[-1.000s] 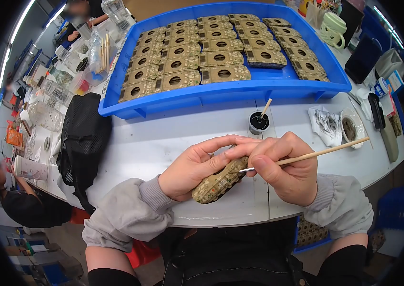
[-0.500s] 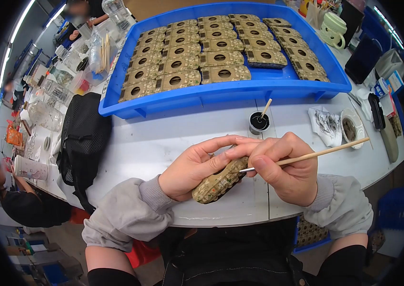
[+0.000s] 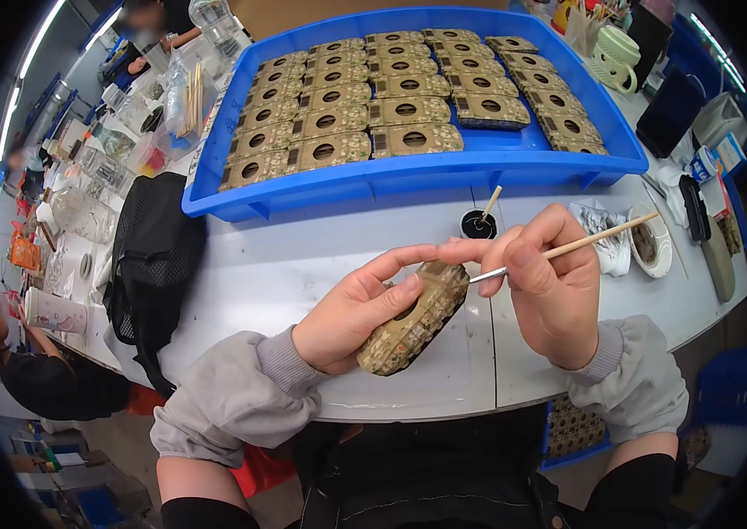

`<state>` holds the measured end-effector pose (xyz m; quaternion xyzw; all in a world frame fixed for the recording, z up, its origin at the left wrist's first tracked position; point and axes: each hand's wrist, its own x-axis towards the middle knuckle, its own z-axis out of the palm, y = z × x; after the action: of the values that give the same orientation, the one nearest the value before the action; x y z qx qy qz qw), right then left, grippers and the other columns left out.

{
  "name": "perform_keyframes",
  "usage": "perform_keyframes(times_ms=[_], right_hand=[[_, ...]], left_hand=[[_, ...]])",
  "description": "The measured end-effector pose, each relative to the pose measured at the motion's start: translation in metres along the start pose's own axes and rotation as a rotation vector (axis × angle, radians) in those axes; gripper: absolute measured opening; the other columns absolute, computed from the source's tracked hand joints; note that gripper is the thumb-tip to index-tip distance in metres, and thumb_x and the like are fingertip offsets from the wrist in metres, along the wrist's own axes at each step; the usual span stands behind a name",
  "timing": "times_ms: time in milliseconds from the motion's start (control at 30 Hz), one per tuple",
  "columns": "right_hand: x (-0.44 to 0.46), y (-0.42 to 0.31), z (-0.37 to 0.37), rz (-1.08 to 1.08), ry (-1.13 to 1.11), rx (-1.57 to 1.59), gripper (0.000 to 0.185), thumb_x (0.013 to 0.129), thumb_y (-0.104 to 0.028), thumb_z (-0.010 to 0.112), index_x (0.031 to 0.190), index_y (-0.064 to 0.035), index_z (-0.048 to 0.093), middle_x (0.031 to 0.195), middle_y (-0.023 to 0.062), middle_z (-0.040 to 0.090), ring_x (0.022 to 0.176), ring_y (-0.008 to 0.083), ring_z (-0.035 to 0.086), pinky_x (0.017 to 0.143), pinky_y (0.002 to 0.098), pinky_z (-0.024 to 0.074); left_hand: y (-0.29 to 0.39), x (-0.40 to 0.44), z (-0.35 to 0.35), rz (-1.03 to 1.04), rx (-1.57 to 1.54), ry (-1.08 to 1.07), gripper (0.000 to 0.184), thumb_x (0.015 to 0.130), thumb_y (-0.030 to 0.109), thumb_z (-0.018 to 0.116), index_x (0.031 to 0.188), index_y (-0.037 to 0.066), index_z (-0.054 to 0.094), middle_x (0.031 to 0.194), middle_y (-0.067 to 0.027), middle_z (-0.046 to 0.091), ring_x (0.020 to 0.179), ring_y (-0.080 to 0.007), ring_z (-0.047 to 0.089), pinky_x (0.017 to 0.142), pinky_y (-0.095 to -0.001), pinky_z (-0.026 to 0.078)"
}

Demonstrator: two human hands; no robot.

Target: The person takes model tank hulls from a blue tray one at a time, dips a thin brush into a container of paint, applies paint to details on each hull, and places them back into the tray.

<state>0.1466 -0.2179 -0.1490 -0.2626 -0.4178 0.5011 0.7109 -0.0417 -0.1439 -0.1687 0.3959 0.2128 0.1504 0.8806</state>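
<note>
My left hand (image 3: 360, 309) grips a small camouflage-patterned piece (image 3: 418, 326) with rounded ends, tilted above the table, thumb on its upper face near a dark opening. In my right hand (image 3: 554, 291) is a thin paintbrush (image 3: 603, 236) with a wooden handle, pinched between thumb and fingers. The brush's metal ferrule points left, its tip at or very near the piece's upper right end; I cannot tell if it touches. Just beyond my hands stands a small cup of black liquid (image 3: 478, 224) with a wooden stick (image 3: 493, 202) in it.
A blue tray (image 3: 418, 172) across the back holds rows of similar camouflage pieces. Right of it are a stained tissue (image 3: 598, 216), a white dish (image 3: 661, 256) and a phone-like dark slab (image 3: 672, 110). A black mesh bag (image 3: 157, 264) lies left. Other people sit further left.
My right hand has moved right and slightly up with the brush, away from the middle of the piece's edge. My left hand has turned the piece slightly, showing more of its side.
</note>
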Motion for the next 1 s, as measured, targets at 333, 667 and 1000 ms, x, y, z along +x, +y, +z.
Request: perform_keyframes(times_ms=[333, 667, 1000], right_hand=[[0.003, -0.009, 0.001, -0.123, -0.081, -0.462, 0.015, 0.086, 0.006, 0.054, 0.086, -0.0050, 0.044, 0.077, 0.0127, 0.062, 0.096, 0.0376, 0.063, 0.084, 0.0422, 0.0501], [-0.007, -0.008, -0.002, -0.111, -0.204, -0.594, 0.014, 0.085, 0.007, 0.050, 0.084, -0.0045, 0.042, 0.079, 0.0135, 0.062, 0.094, 0.0395, 0.063, 0.077, 0.0398, 0.0528], [-0.008, -0.008, -0.003, -0.124, -0.310, -0.675, 0.015, 0.084, 0.009, 0.048, 0.082, -0.0041, 0.041, 0.080, 0.0136, 0.061, 0.093, 0.0405, 0.063, 0.071, 0.0369, 0.0550]], left_hand=[[0.001, -0.003, 0.007, 0.139, -0.163, 0.043, 0.062, 0.087, -0.001, 0.054, 0.141, 0.011, 0.023, 0.117, -0.0131, 0.056, 0.091, -0.0172, 0.063, 0.079, -0.0276, 0.052], [-0.001, -0.004, -0.005, 0.035, -0.255, 0.009, 0.058, 0.084, -0.003, 0.060, 0.134, 0.012, 0.034, 0.112, -0.0100, 0.057, 0.094, -0.0179, 0.061, 0.080, -0.0281, 0.053], [-0.001, -0.004, -0.003, 0.013, -0.205, 0.053, 0.052, 0.082, -0.003, 0.061, 0.128, 0.010, 0.041, 0.108, -0.0082, 0.058, 0.094, -0.0160, 0.061, 0.080, -0.0272, 0.052]])
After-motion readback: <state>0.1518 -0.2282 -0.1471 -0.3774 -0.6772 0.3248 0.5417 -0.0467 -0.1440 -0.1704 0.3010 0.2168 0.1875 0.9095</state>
